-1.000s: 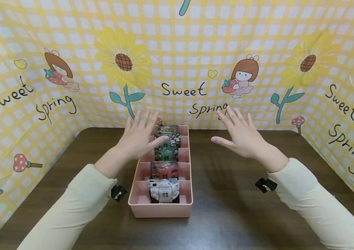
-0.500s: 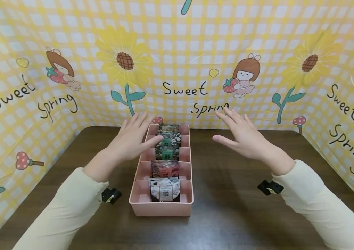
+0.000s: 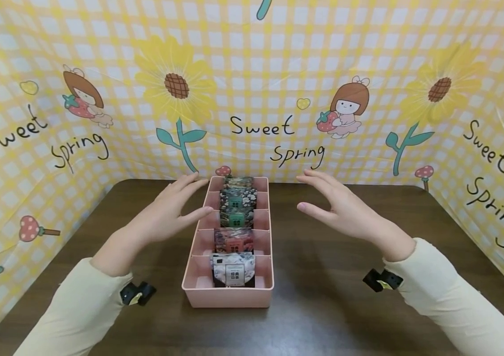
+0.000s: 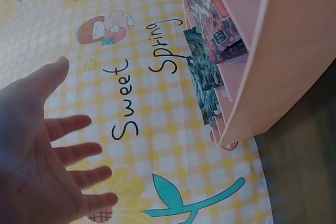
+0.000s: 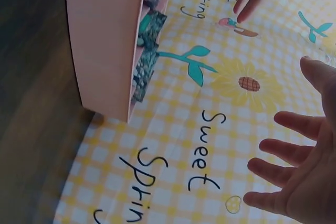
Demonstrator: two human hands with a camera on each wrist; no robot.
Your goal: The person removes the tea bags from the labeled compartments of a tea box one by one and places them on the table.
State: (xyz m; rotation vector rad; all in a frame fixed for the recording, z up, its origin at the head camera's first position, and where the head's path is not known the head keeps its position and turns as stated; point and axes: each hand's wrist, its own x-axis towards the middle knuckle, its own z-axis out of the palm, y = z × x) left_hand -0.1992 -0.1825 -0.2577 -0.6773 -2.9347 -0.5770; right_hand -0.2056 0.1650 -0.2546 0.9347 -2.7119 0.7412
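A long pink box [image 3: 229,299] with dividers stands on the table in the head view. Its compartments hold small packets: a white one [image 3: 234,269] in front, a red one [image 3: 234,241] behind it, then green [image 3: 236,217] and dark patterned [image 3: 238,199] ones, and another at the far end, partly hidden. To the left of the box my left hand [image 3: 162,210] hovers with its fingers extended, holding nothing. My right hand [image 3: 345,210] is raised on the right, apart from the box, fingers straight and thumb spread. Both wrist views show bare palms.
The dark brown table [image 3: 314,306] carries the box. A yellow checked cloth [image 3: 260,74] printed with flowers and lettering rises behind the table and along both sides. Each wrist wears a small black device, such as the left one [image 3: 138,293].
My left hand has moved left and lower, from over the box's edge to beside it. The right hand has dropped slightly. The box and packets have stayed in place.
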